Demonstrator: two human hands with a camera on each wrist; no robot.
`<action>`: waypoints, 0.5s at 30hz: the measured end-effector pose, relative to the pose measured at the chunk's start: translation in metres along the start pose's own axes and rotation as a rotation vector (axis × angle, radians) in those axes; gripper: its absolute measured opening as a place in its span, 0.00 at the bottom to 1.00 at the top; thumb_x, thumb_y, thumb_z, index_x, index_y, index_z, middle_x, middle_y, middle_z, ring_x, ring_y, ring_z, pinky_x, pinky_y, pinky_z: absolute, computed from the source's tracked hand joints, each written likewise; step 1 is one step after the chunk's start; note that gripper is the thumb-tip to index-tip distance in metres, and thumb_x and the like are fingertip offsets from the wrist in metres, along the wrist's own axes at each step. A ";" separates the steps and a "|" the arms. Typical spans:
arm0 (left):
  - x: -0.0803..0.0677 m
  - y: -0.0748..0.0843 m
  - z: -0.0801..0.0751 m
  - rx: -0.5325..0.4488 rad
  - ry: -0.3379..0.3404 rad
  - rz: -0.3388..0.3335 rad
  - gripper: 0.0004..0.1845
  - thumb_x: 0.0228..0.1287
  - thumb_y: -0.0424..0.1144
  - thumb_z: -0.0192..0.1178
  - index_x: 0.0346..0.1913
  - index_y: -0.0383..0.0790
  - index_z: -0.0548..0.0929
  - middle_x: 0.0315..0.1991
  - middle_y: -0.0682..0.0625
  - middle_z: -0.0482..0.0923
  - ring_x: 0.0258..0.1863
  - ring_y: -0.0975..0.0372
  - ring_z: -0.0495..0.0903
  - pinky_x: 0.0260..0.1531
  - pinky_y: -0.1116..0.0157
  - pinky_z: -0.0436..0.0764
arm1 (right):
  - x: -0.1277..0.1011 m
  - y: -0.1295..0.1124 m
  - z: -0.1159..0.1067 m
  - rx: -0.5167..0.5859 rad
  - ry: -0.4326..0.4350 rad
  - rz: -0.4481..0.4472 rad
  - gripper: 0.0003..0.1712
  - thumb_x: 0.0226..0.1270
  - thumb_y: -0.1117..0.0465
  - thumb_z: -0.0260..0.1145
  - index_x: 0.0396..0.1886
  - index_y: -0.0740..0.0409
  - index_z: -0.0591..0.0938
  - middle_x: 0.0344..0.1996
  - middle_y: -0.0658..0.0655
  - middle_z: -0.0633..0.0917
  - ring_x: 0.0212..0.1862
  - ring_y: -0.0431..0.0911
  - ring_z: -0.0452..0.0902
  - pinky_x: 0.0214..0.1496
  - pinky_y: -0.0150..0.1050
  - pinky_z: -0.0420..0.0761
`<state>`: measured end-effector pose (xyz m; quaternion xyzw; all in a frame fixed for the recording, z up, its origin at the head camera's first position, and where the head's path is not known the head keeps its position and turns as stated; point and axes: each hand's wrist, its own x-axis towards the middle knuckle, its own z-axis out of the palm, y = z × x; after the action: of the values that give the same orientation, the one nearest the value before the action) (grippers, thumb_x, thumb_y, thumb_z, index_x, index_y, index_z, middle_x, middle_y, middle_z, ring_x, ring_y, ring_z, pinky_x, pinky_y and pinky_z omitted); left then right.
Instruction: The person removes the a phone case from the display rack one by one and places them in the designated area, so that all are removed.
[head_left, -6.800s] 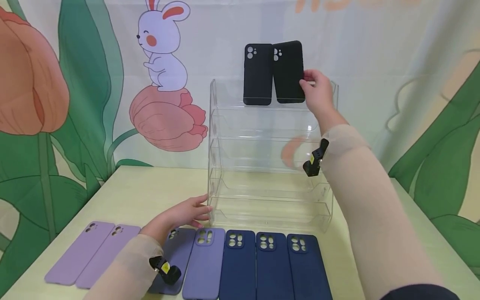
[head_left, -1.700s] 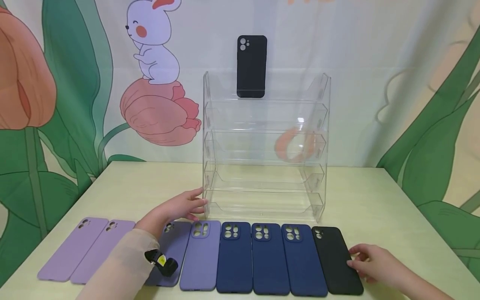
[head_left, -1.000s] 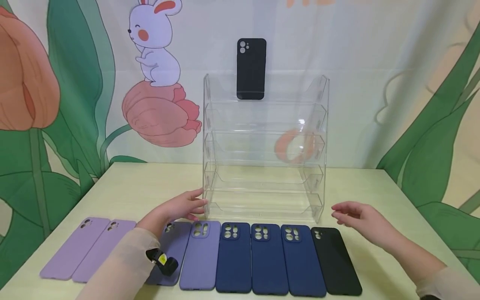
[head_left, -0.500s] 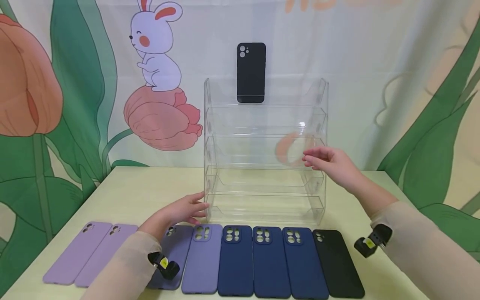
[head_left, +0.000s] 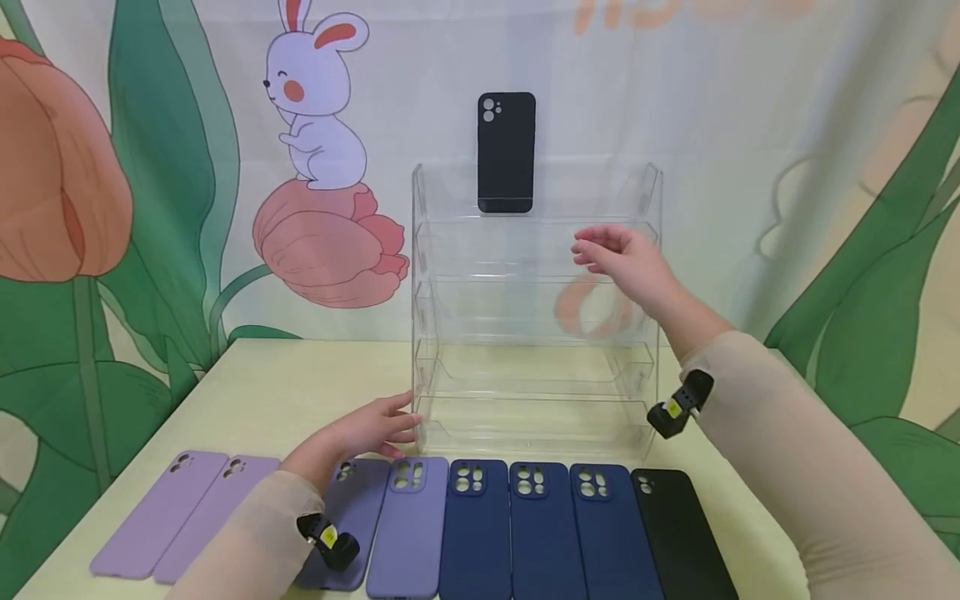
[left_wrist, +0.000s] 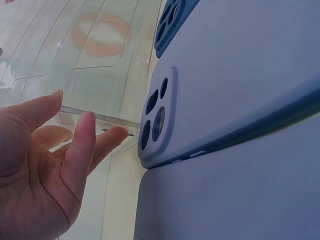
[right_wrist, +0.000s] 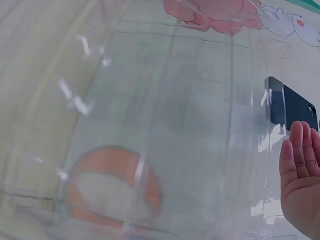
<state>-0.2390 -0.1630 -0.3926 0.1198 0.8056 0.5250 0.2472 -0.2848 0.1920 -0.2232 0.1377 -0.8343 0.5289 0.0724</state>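
A clear acrylic tiered rack (head_left: 652, 250) stands on the table. One black phone case (head_left: 506, 152) stands upright on its top tier, also seen as the black case (right_wrist: 290, 107) in the right wrist view. My right hand (head_left: 618, 258) is raised in front of the rack's upper tiers, fingers relaxed, holding nothing. My left hand (head_left: 367, 429) rests on the table with straight fingers touching the rack's lower left corner (left_wrist: 100, 120). A row of cases lies in front: two lilac (head_left: 183, 512), two grey-purple (head_left: 408, 525), three navy (head_left: 536, 529), one black (head_left: 678, 529).
The pale table (head_left: 300, 375) backs onto a cloth backdrop with a rabbit (head_left: 318, 100) and tulips. Bare tabletop lies left of the rack and right of the black case. The row of cases lines the near edge.
My right hand left the black case at the row's right end and rose up and leftward to the rack's upper tiers. The left hand stayed at the rack's corner.
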 end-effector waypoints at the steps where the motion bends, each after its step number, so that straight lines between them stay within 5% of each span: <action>1: 0.000 0.000 0.000 -0.001 0.002 0.001 0.34 0.70 0.43 0.51 0.73 0.42 0.51 0.63 0.36 0.66 0.57 0.47 0.72 0.38 0.59 0.81 | 0.006 -0.005 0.001 0.001 0.007 -0.003 0.23 0.70 0.55 0.57 0.57 0.67 0.73 0.52 0.64 0.78 0.48 0.45 0.77 0.52 0.35 0.76; 10: -0.004 -0.008 0.002 -0.018 0.004 0.004 0.37 0.69 0.45 0.53 0.73 0.39 0.49 0.64 0.34 0.64 0.57 0.47 0.72 0.38 0.60 0.81 | 0.052 -0.029 0.012 -0.029 0.071 -0.023 0.21 0.70 0.58 0.56 0.57 0.66 0.73 0.51 0.63 0.79 0.49 0.47 0.77 0.54 0.36 0.75; 15: 0.001 -0.002 0.001 -0.009 0.005 0.019 0.37 0.68 0.46 0.53 0.73 0.39 0.50 0.63 0.34 0.66 0.57 0.47 0.72 0.37 0.59 0.81 | 0.073 -0.037 0.009 -0.145 0.143 -0.064 0.18 0.72 0.60 0.51 0.56 0.65 0.74 0.50 0.62 0.80 0.51 0.47 0.76 0.55 0.35 0.73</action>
<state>-0.2390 -0.1623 -0.3946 0.1251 0.8025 0.5314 0.2407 -0.3423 0.1579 -0.1757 0.1208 -0.8583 0.4729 0.1585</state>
